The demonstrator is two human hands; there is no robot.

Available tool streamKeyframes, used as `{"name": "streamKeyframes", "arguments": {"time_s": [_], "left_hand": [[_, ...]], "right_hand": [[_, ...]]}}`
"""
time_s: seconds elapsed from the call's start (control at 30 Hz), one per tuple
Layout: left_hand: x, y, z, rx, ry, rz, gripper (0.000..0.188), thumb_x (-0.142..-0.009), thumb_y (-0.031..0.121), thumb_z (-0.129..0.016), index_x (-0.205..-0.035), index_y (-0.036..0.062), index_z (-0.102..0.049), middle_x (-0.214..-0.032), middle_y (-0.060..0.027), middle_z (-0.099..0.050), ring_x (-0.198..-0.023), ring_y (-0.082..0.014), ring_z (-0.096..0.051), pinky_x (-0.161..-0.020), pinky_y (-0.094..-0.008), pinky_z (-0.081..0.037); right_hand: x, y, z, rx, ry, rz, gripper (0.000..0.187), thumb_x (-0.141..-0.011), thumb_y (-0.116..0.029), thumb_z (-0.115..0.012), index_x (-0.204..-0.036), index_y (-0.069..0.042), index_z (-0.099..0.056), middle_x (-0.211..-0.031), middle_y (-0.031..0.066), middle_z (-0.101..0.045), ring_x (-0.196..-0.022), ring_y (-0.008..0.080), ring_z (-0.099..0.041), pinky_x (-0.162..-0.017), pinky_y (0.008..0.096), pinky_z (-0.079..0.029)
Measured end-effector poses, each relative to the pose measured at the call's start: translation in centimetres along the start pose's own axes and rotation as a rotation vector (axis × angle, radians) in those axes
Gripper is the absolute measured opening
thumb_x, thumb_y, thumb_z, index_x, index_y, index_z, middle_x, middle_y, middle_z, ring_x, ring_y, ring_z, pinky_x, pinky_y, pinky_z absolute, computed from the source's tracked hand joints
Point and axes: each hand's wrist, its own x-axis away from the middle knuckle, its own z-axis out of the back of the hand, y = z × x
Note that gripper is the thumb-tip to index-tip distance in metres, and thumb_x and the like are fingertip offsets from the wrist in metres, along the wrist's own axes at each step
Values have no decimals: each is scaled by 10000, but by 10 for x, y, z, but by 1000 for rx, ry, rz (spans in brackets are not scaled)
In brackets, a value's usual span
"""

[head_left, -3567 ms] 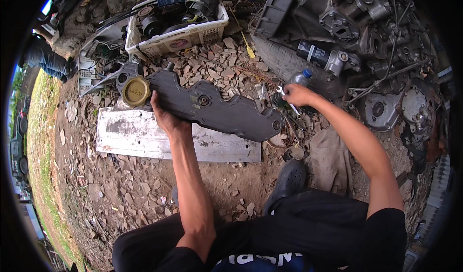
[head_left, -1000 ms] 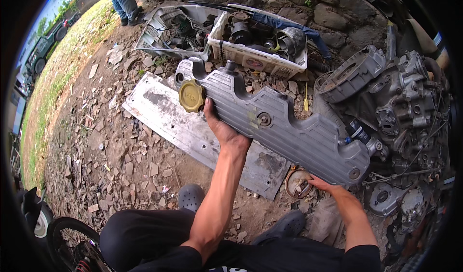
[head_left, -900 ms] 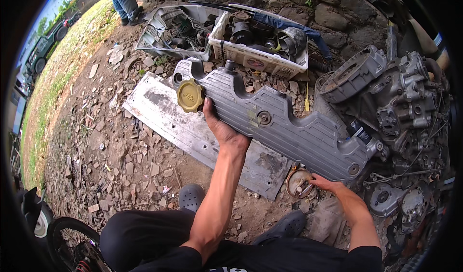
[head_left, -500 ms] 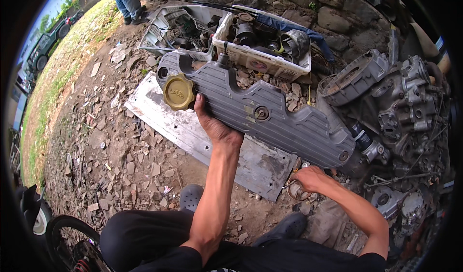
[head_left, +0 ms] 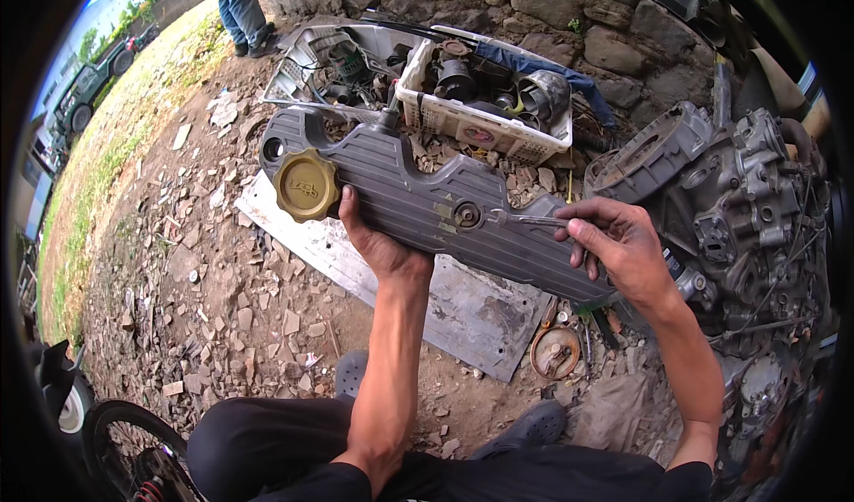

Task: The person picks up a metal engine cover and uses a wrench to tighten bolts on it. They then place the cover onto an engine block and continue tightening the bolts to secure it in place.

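My left hand (head_left: 378, 248) grips the near edge of a long grey ribbed engine cover (head_left: 418, 195) and holds it up off the ground. A round yellow filler cap (head_left: 305, 185) sits at the cover's left end. My right hand (head_left: 618, 244) holds a slim metal wrench (head_left: 525, 221), its tip set on the bolt (head_left: 466, 214) in the middle of the cover.
A flat metal sheet (head_left: 463, 311) lies on the rubble below. A white basket (head_left: 485, 93) of parts and an open tray (head_left: 334, 61) stand behind. An engine block (head_left: 738, 208) is at right. A small round tin (head_left: 555, 352) lies below. A person's legs (head_left: 233, 8) stand at top left.
The cover has been lifted higher and closer. My right hand rose from the ground by the round tin, now holding a wrench at the cover's centre bolt.
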Motion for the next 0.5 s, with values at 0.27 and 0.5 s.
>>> {"name": "streamKeyframes", "arguments": {"time_s": [0.27,0.5], "left_hand": [[6,1,0,-7,-5,15,642,-860,488,-672,-1330,79,-518,-1240,-79,-604,-1144,-245,-603,-1001,-431,-504],[9,-1,-2,-31,-17,16,665,-861,504,-663,-1350,81,-505,-1238,-83,-597,-1151,-248,-597,-1005,-433,-499]], "right_hand": [[-17,10,-7,15,-44,-17,225,-966,-73,-614,-1147,47,-676,-929,119,-717,-647,72,-615,-455,179,-454],[-18,17,1,27,-85,-43,212,-960,-79,-616,-1121,31,-698,-905,86,-722,-638,51,-600,-474,183,-451]]}}
